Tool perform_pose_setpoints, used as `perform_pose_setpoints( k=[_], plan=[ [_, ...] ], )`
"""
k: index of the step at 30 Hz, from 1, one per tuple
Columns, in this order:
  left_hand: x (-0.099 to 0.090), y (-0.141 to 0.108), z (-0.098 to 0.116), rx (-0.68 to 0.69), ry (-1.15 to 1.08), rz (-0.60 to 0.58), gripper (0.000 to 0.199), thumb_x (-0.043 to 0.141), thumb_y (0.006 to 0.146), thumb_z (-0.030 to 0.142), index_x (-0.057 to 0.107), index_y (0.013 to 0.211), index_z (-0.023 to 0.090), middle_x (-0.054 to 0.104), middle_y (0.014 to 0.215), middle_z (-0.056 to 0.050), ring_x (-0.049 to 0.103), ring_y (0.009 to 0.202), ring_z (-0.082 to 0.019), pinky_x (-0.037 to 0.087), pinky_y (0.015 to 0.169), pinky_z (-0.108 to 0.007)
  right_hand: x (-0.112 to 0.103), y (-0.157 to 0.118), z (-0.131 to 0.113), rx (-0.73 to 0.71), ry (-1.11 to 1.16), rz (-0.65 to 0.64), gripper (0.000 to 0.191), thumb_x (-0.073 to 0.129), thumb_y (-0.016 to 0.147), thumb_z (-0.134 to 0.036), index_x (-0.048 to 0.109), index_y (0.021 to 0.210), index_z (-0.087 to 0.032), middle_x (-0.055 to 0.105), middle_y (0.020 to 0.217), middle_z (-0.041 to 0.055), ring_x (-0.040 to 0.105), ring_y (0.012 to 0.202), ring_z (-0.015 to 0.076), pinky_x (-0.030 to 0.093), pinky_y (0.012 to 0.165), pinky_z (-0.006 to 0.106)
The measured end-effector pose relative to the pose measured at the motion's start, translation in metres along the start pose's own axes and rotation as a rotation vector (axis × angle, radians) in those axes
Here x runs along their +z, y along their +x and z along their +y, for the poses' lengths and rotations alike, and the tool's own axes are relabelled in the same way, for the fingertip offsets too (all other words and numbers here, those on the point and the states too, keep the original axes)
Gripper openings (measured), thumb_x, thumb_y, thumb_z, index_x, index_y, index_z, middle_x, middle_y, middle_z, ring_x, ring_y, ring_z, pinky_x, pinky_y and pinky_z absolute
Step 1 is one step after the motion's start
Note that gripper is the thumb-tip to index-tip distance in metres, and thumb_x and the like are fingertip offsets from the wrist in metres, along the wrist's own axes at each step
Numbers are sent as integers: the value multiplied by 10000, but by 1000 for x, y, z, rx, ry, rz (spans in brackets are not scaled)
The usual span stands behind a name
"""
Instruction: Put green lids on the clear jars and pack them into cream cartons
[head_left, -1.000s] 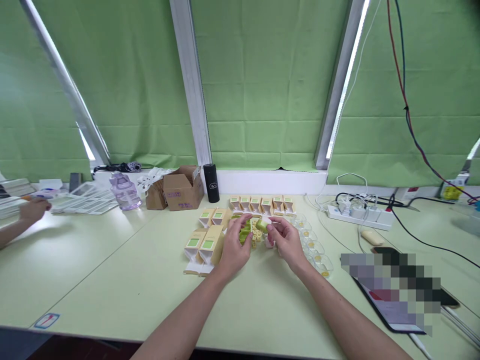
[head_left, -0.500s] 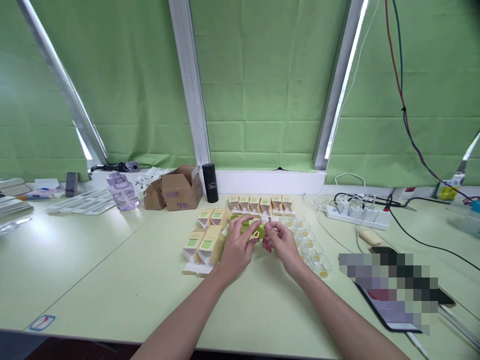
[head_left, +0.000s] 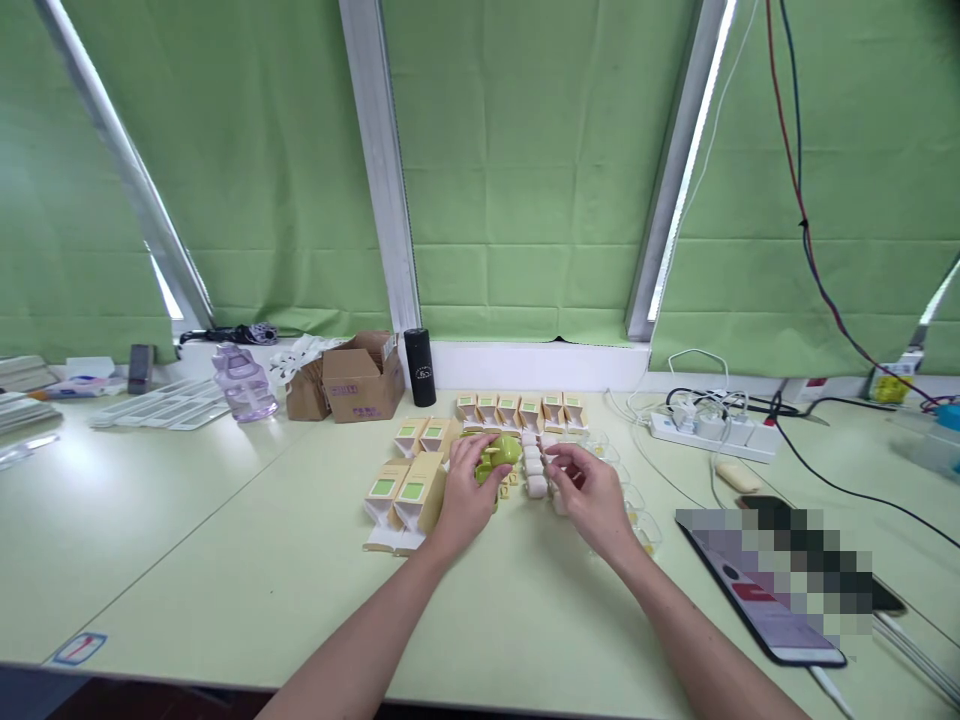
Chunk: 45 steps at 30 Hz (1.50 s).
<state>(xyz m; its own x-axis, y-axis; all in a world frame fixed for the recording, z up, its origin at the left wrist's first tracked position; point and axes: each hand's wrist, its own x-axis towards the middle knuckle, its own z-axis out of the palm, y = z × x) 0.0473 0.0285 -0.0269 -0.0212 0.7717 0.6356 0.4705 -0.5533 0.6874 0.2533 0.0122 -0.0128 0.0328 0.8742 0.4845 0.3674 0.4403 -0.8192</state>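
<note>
My left hand (head_left: 469, 492) is closed around a small rounded lime-green case (head_left: 505, 451). The case is held above the table, to the right of the cream boxes (head_left: 421, 492). Below it lie more green and yellow pieces (head_left: 508, 487), partly hidden by the hand. My right hand (head_left: 592, 497) hovers over the right-hand side, thumb and forefinger drawn together in a pinch. Whatever may be between those fingertips is too small to make out. Beside them, small white blocks (head_left: 534, 468) stand in rows. Clear plastic cups (head_left: 634, 497) with yellow centres are partly covered by my right hand.
More cream boxes (head_left: 520, 410) line up at the back. A black tumbler (head_left: 421, 368), a brown carton (head_left: 364, 377) and a purple bottle (head_left: 244, 384) stand at the back left. On the right are a power strip (head_left: 716, 435), cables and a phone (head_left: 757, 590).
My right hand has moved right, away from the green case, to the white blocks. My left hand has shifted slightly left with the case, which is now turned differently.
</note>
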Motion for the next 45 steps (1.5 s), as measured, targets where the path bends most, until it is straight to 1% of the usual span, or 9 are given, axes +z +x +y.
perform_pose_setpoints(
  k=[6, 10, 16, 21, 28, 33, 38, 42, 45],
  plan=[
    [-1, 3, 4, -153, -114, 36, 379, 740, 927, 428, 738, 1253, 236, 691, 1268, -103, 644, 1055, -256, 547, 886, -365, -64, -33, 8, -292, -675, -10, 126, 619, 948, -256, 737, 991, -243, 721, 993, 81, 624, 934, 287, 467, 784, 403],
    [-1, 2, 4, -159, -136, 53, 370, 753, 912, 429, 759, 1225, 232, 715, 1245, -110, 648, 1040, -261, 543, 869, -364, -78, -59, 20, -377, -942, -114, 175, 703, 862, -157, 760, 1006, -237, 684, 1065, 113, 569, 971, 321, 430, 808, 439],
    [0, 2, 5, -162, -147, 57, 372, 769, 898, 435, 769, 1203, 223, 719, 1240, -114, 652, 1047, -260, 537, 862, -351, -62, -73, 25, -371, -990, -173, 256, 617, 863, 17, 709, 793, -212, 659, 991, 97, 541, 941, 281, 373, 775, 401],
    [0, 2, 2, -153, -147, 66, 374, 773, 896, 442, 767, 1202, 226, 717, 1244, -115, 648, 1073, -268, 537, 866, -354, -27, -69, 9, -414, -882, -205, 238, 620, 838, 32, 680, 828, -198, 653, 969, 84, 537, 913, 259, 352, 772, 384],
    [0, 3, -2, -148, -129, 54, 389, 756, 914, 443, 754, 1232, 219, 711, 1247, -114, 645, 1102, -266, 531, 896, -360, 17, -42, -5, -440, -964, -373, 227, 621, 802, 21, 703, 870, -180, 664, 978, 100, 567, 945, 268, 353, 775, 387],
    [1, 4, -4, -132, -123, 64, 381, 754, 911, 446, 756, 1224, 228, 716, 1248, -112, 654, 1093, -263, 538, 885, -358, 18, -33, -8, -396, -920, -461, 241, 640, 805, -29, 711, 968, -191, 686, 1088, 114, 578, 1027, 286, 387, 833, 391],
    [1, 4, -8, -127, -121, 72, 408, 734, 916, 496, 751, 1218, 222, 717, 1266, -116, 656, 1109, -267, 536, 884, -362, 13, -28, -11, -321, -789, -467, 611, 717, 760, -78, 597, 1352, -169, 677, 1330, 135, 542, 1224, 330, 399, 972, 420],
    [2, 5, -14, -156, -152, 75, 440, 715, 924, 533, 739, 1229, 216, 723, 1286, -113, 674, 1084, -250, 531, 891, -351, 12, -18, -13, -278, -739, -581, 529, 686, 712, -20, 661, 1219, -170, 750, 1146, 120, 574, 1193, 323, 409, 956, 404],
    [3, 6, -16, -202, -245, 104, 479, 738, 898, 573, 744, 1202, 204, 744, 1255, -111, 695, 1060, -244, 546, 904, -347, 10, -6, -12, -230, -603, -545, 483, 712, 706, -41, 676, 1168, -179, 743, 1144, 111, 592, 1169, 312, 427, 956, 407]
  ],
)
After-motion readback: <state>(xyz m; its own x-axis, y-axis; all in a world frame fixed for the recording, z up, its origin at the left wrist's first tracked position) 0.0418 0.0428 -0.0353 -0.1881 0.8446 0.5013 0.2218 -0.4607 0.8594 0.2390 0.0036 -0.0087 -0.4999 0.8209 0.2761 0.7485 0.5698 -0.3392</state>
